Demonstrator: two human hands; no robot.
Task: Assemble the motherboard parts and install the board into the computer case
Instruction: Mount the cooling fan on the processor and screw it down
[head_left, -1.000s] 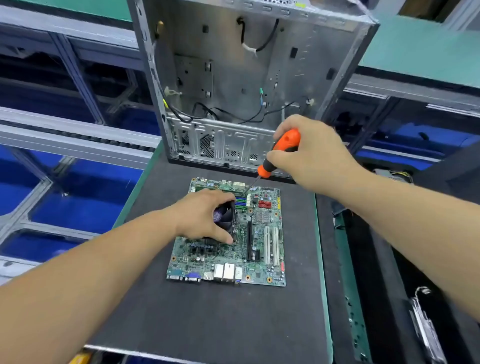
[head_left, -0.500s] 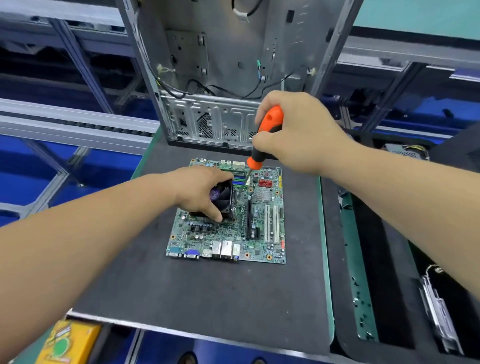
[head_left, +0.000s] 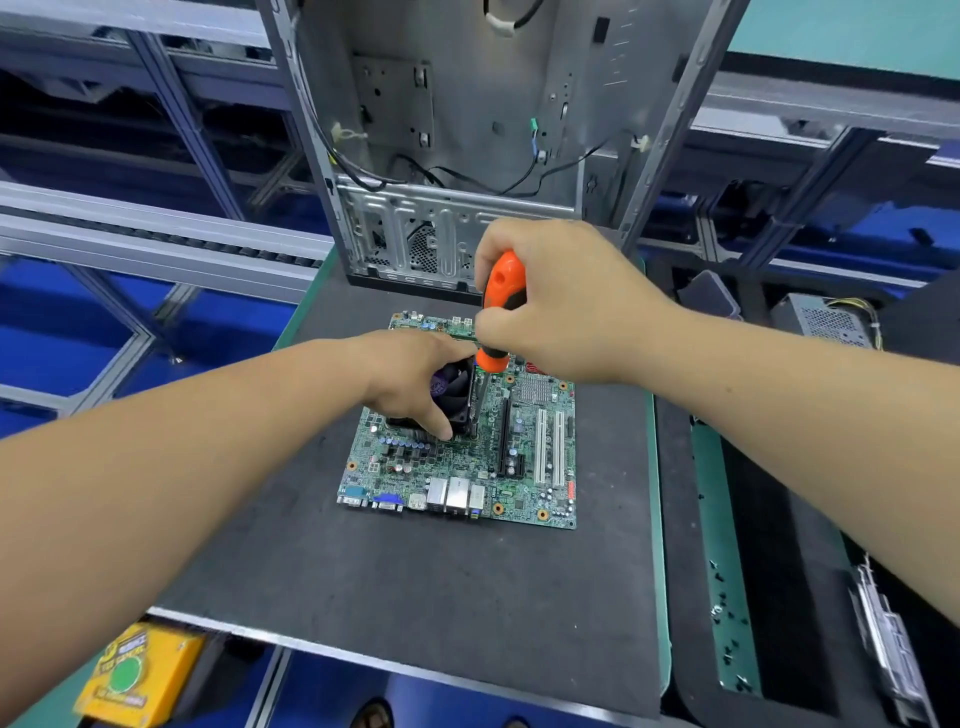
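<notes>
Two hands over the board, and it's busy! The motherboard (head_left: 467, 467) lies flat on the dark mat (head_left: 415, 597), just in front of the open computer case (head_left: 467, 130) standing at the mat's far edge. The left hand (head_left: 410, 374) clamps down on the cooler fan (head_left: 457, 389), thumb and fingers curled round its frame. The right hand (head_left: 561, 306) clenches the orange screwdriver (head_left: 501, 306), held nearly upright, its shaft dropping along the fan's right side to the board. Off to the lower left sits a yellow button box (head_left: 135, 675).
</notes>
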